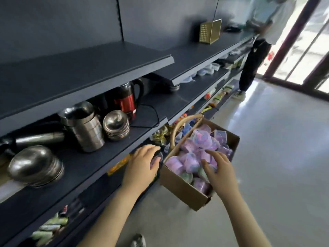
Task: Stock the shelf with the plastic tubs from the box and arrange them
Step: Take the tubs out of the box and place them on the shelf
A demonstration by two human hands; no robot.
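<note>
The right hand (219,170), fingers spread and gripping nothing, is over the purple tubs (192,157) in the cardboard box (183,189), while the left hand (142,164) grips one tub (157,159) by the shelf (85,166).

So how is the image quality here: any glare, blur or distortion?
Head view: the doorway is blown out, with glare on the floor. Head view: the far person is blurred; the left hand, right hand and box are fairly sharp. Head view: shelf edges bow from wide-angle distortion.
</note>
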